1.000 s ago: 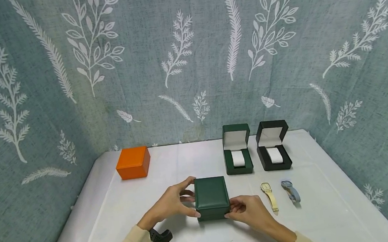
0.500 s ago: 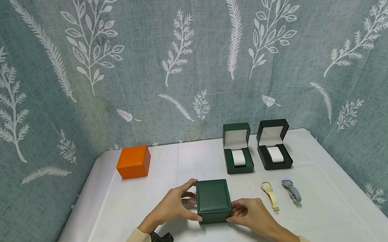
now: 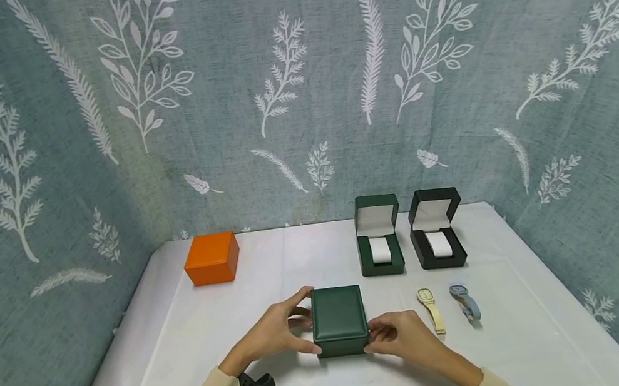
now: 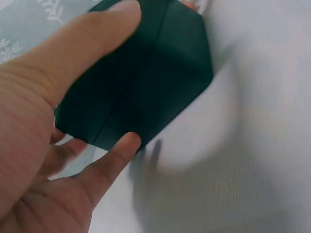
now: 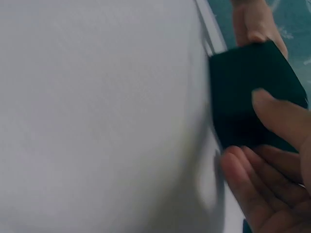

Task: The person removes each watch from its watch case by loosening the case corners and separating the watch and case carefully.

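A closed dark green watch box (image 3: 338, 316) sits near the middle front of the table in the head view. My left hand (image 3: 275, 330) grips its left side, thumb at the front corner and index finger at the back corner. On the right side, the thumb and curled fingers of my right hand (image 3: 406, 337) hold the box low at the front corner. The left wrist view shows the green box (image 4: 150, 82) with the seam of its lid, thumb and fingertips against it. In the right wrist view both hands touch the box (image 5: 243, 73).
An orange box (image 3: 211, 258) stands shut at the back left. Back right are an open green watch box (image 3: 382, 267) and an open black one (image 3: 441, 261), each with a white cushion. Before them lie a gold watch (image 3: 431, 311) and a blue-grey watch (image 3: 465, 302).
The green box has slid slightly toward me, both hands moving with it. Over the last half second box and hands have stayed nearly still.
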Tool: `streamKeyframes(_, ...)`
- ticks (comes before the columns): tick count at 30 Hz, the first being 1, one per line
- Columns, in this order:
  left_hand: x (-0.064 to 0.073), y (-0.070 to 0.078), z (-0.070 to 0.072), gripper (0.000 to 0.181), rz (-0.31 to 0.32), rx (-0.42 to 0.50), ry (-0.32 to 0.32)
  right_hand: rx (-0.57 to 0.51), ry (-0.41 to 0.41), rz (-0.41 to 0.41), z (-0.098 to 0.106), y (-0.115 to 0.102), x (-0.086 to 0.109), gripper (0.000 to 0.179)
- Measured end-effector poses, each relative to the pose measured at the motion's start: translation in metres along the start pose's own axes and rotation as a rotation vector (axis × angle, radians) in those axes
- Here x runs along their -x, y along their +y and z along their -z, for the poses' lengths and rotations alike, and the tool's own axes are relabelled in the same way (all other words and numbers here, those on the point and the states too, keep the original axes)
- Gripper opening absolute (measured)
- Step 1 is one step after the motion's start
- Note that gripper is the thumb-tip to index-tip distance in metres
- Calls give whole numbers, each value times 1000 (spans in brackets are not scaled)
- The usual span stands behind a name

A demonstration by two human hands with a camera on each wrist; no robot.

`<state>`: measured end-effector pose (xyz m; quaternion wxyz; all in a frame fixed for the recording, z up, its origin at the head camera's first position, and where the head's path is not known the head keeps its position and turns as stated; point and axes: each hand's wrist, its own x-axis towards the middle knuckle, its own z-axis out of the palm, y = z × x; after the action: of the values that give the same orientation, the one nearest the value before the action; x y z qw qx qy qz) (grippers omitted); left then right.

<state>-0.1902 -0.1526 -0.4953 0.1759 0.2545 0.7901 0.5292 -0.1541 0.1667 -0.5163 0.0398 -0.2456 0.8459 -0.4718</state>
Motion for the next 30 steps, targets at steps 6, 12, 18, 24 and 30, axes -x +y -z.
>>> streamKeyframes(6,5,-5,0,120,0,-22,-26,12,-16,55,12,1,-7,59)
streamKeyframes(12,4,-8,-1,119,-20,-90,-33,-51,-21,146,16,0,-17,91)
streamKeyframes(18,0,-12,-3,120,-17,-151,-42,-26,-64,217,15,3,-21,89)
streamKeyframes(24,-1,-12,-5,122,6,-184,-27,-16,-118,186,16,2,-28,91)
streamKeyframes(30,-3,-11,-5,123,7,-230,-24,48,-142,171,17,5,-33,96)
